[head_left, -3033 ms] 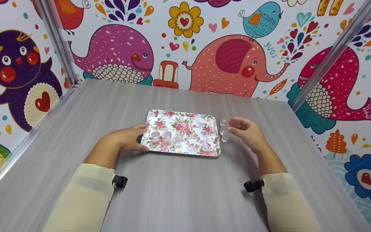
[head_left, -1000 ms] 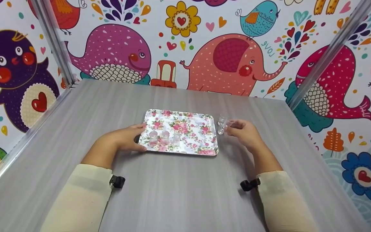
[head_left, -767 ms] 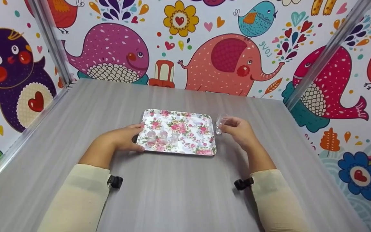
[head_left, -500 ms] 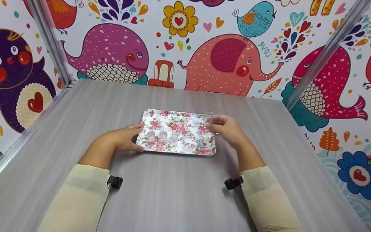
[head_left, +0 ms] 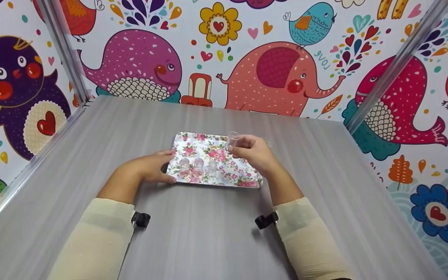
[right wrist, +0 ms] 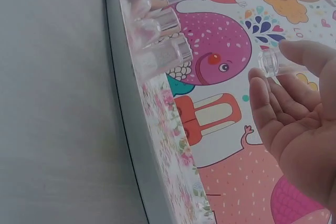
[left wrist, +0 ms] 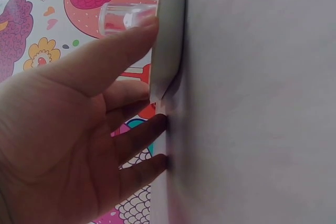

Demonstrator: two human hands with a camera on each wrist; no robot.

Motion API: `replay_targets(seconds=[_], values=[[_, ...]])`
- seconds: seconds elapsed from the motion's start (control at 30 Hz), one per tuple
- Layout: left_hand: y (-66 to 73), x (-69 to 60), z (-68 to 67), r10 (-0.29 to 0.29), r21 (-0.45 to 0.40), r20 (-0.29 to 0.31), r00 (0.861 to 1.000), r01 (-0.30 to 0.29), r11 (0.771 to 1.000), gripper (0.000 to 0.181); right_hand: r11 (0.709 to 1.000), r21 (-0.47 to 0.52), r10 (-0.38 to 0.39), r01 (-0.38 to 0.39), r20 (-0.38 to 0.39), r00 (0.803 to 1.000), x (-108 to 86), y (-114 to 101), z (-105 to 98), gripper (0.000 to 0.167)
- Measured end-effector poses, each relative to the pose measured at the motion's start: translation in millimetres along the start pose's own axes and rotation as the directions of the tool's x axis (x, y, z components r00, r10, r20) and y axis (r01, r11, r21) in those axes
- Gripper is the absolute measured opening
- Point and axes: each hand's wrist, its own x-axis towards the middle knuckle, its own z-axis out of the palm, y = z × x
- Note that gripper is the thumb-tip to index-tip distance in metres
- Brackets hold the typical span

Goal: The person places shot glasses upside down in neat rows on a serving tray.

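Observation:
My left hand [head_left: 151, 167] holds the left end of a white floral tray [head_left: 230, 179], its thumb at the near corner. In the left wrist view that thumb presses the tray's rim [left wrist: 169, 30], and the lower fingertips reach the table. Above the tray's middle, my right hand [head_left: 257, 153] pinches a small clear shot glass [head_left: 231, 141] between thumb and fingers. The right wrist view shows this glass [right wrist: 268, 62] apart from the tray. Three similar glasses stand in a row on the tray's near left part: the left [head_left: 184, 167], the middle [head_left: 198, 167] and the right one [head_left: 212, 169].
Right of the tray, a faint clear edge [head_left: 268, 143] shows behind my right hand, mostly hidden. The grey table [head_left: 193, 229] surrounds the tray. Cartoon-printed walls [head_left: 216, 58] and metal posts [head_left: 62, 54] enclose its back and sides.
My right hand took a clear glass from the table beside the tray, then carried it left over the tray. My left hand and the three glasses on the tray keep their places.

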Motion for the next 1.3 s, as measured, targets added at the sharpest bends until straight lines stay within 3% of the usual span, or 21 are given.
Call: replay_targets(seconds=[0.3, 0.9, 1.07, 1.3], values=[[-0.8, -0.5, -0.3, 0.014, -0.002, -0.004, 1.0, -0.014, 1.0, 0.095, 0.997, 0.068, -0.024, 0.024, -0.003, 1.0, -2.7, 3.8, 1.4, 0.024], [-5.0, 1.9, 0.0, 0.025, -0.01, -0.007, 1.0, -0.025, 1.0, 0.097, 0.993, -0.07, -0.101, 0.096, -0.063, 0.993, -1.6, 13.7, 6.1, 0.031], [-4.3, 1.2, -0.1, 0.026, -0.013, -0.008, 1.0, -0.026, 1.0, 0.095, 0.994, -0.068, -0.092, 0.086, -0.079, 0.993, 0.4, 15.4, 7.0, 0.039], [-3.8, 1.7, -0.8, 0.02, -0.009, -0.006, 1.0, -0.02, 1.0, 0.096, 0.996, -0.087, -0.02, 0.018, -0.029, 0.999, 3.2, 20.5, 8.5, 0.042]])
